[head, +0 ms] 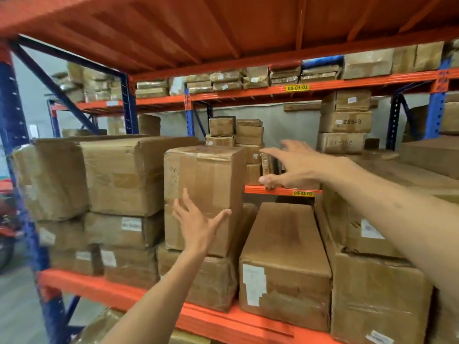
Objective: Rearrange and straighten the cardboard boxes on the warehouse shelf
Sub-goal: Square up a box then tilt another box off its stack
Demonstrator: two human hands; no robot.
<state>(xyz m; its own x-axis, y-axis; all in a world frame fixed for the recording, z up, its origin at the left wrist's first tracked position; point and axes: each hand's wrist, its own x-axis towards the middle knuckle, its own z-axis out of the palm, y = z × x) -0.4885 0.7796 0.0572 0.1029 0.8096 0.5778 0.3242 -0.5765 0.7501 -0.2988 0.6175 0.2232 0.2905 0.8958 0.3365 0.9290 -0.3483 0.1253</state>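
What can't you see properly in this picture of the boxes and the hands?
- Head view: the left hand covers part of the upright box front; whether it touches is unclear.
- The white labels on the long box are too blurred to read.
- The far-left boxes are smeared by motion blur.
- The right hand hides the small boxes behind it.
- The right arm is cut off by the frame edge.

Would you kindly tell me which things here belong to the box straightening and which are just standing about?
Job: tall box; left hand; right hand; long box.
Standing about: far stacks; yellow label; flat packs.
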